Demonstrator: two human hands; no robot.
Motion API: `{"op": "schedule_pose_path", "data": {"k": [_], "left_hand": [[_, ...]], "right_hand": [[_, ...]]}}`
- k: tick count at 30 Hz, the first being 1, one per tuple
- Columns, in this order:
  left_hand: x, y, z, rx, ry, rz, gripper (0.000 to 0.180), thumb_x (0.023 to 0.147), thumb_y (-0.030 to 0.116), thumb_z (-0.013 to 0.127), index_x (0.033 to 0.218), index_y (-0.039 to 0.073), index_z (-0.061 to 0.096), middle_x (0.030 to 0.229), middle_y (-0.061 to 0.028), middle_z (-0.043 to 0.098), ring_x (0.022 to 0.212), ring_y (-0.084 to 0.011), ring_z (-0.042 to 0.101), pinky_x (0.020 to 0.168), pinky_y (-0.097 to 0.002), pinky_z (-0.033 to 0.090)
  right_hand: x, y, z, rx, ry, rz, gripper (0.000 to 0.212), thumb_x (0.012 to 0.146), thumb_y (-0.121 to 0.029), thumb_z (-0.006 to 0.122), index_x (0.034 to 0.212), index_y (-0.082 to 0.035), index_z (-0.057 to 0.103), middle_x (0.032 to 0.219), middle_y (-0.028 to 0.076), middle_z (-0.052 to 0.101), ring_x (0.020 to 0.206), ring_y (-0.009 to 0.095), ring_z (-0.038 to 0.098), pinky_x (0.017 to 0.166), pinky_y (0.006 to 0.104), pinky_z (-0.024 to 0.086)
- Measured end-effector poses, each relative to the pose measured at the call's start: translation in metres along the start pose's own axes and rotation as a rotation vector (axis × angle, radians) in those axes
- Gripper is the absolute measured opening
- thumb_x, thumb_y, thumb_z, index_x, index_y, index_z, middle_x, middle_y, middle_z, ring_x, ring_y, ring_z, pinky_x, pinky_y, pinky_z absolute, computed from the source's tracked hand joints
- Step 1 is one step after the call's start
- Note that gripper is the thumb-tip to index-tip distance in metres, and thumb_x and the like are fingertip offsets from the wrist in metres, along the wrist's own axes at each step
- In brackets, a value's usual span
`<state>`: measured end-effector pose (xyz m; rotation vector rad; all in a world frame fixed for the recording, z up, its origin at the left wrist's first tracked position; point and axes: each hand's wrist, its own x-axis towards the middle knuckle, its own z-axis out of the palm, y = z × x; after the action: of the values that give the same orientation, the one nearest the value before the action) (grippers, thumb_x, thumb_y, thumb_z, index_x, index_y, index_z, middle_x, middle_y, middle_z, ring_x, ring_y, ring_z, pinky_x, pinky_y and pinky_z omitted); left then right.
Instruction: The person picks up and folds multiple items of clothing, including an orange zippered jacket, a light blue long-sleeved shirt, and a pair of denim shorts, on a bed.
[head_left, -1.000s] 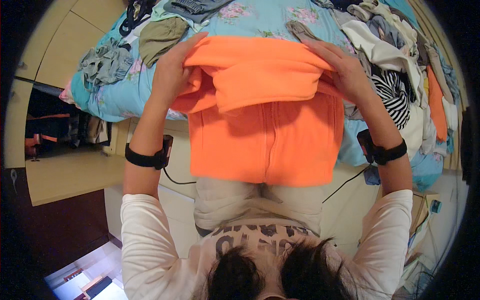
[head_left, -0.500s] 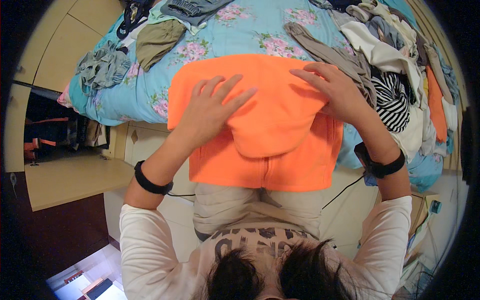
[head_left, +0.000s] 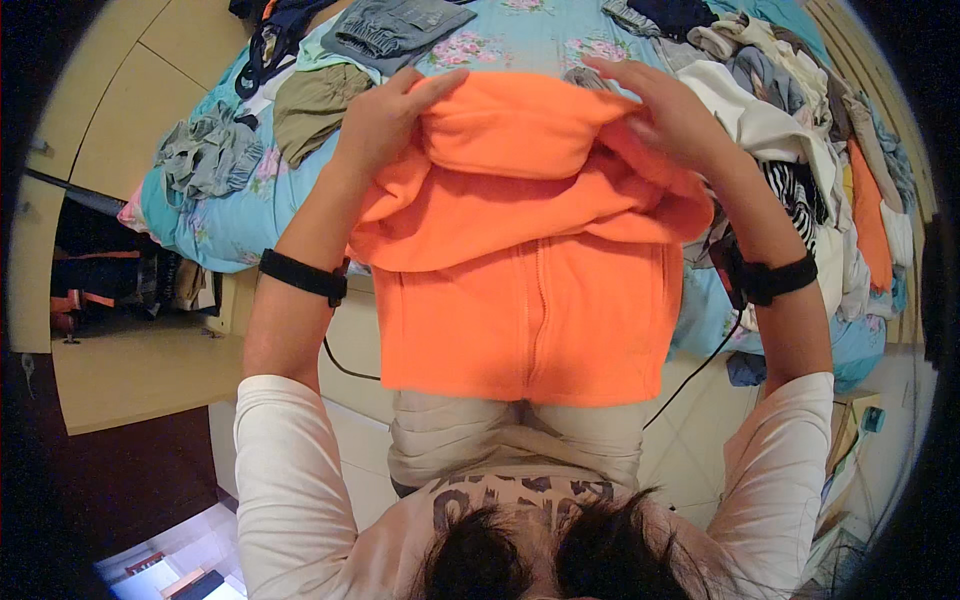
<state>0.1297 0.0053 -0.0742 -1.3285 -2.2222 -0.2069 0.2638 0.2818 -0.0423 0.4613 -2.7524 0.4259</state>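
An orange zip-up jacket point(head_left: 455, 320) hangs over the bed's near edge and my lap, its zipper running down the middle of the front. Its upper part is lifted and bunched in soft folds, with one rounded flap raised at the top. My left hand point(head_left: 385, 120) grips the upper left of this cloth, thumb over the edge and the other fingers mostly hidden. On the upper right, my right hand point(head_left: 675, 115) holds the cloth, with a finger stretched along the top and the rest partly blurred behind the fabric.
On the blue flowered bedspread point(head_left: 330, 195) lie folded grey jeans point(head_left: 390, 35), olive shorts point(head_left: 315, 110) and a crumpled grey-green garment point(head_left: 210, 150). A heap of clothes with a white garment point(head_left: 740, 110) and a striped one point(head_left: 795, 190) fills the right side. An open cabinet point(head_left: 140, 370) stands left.
The rounded flap lay down over the jacket's front with my hands spread on top. Now both hands have moved away from me, lifting the upper part into folds and baring more zipper.
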Motion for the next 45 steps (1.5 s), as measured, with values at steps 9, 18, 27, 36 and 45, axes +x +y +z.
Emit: {"op": "schedule_pose_path", "data": {"k": [9, 18, 27, 36, 45], "left_hand": [[-0.004, 0.004, -0.006, 0.047, 0.066, 0.191, 0.045, 0.066, 0.004, 0.049, 0.107, 0.024, 0.051, 0.078, -0.0053, 0.051, 0.062, -0.0212, 0.053, 0.051, -0.0279, 0.044], [-0.029, 0.052, -0.034, -0.569, -0.103, -0.142, 0.052, 0.066, 0.024, 0.063, 0.109, 0.003, 0.043, 0.095, -0.0138, 0.049, 0.082, -0.0315, 0.049, 0.071, -0.036, 0.041], [-0.06, 0.052, -0.017, -0.153, 0.174, 0.164, 0.017, 0.061, 0.01, 0.051, 0.078, 0.009, 0.047, 0.059, -0.0041, 0.036, 0.054, -0.0195, 0.042, 0.048, -0.0313, 0.032], [-0.15, 0.075, -0.008, -0.397, -0.287, 0.23, 0.035, 0.064, 0.018, 0.059, 0.098, 0.013, 0.05, 0.09, -0.0067, 0.048, 0.085, -0.0224, 0.046, 0.074, -0.0355, 0.036], [-0.182, 0.055, -0.027, -0.082, -0.205, -0.25, 0.063, 0.055, 0.016, 0.068, 0.113, 0.013, 0.042, 0.117, -0.0125, 0.038, 0.105, -0.0296, 0.038, 0.087, -0.041, 0.03]], "right_hand": [[0.011, -0.023, 0.022, -0.071, -0.012, 0.115, 0.059, 0.062, -0.026, 0.064, 0.114, -0.009, 0.041, 0.106, 0.016, 0.048, 0.098, 0.029, 0.046, 0.083, 0.0343, 0.038], [-0.001, -0.02, 0.013, -0.037, -0.324, 0.346, 0.038, 0.062, -0.017, 0.063, 0.095, -0.004, 0.051, 0.085, 0.016, 0.055, 0.08, 0.031, 0.052, 0.069, 0.0358, 0.042], [-0.049, -0.03, 0.015, -0.164, 0.015, -0.094, 0.025, 0.068, -0.012, 0.05, 0.093, -0.01, 0.047, 0.082, 0.01, 0.05, 0.077, 0.028, 0.052, 0.063, 0.0336, 0.042], [-0.143, -0.058, 0.057, 0.059, -0.145, 0.014, 0.03, 0.061, -0.016, 0.059, 0.089, -0.01, 0.047, 0.082, 0.008, 0.045, 0.077, 0.026, 0.046, 0.065, 0.0346, 0.039], [-0.174, -0.041, 0.044, 0.027, 0.051, 0.424, 0.06, 0.054, -0.002, 0.062, 0.11, -0.01, 0.043, 0.11, 0.014, 0.04, 0.102, 0.032, 0.04, 0.086, 0.0359, 0.035]]}}
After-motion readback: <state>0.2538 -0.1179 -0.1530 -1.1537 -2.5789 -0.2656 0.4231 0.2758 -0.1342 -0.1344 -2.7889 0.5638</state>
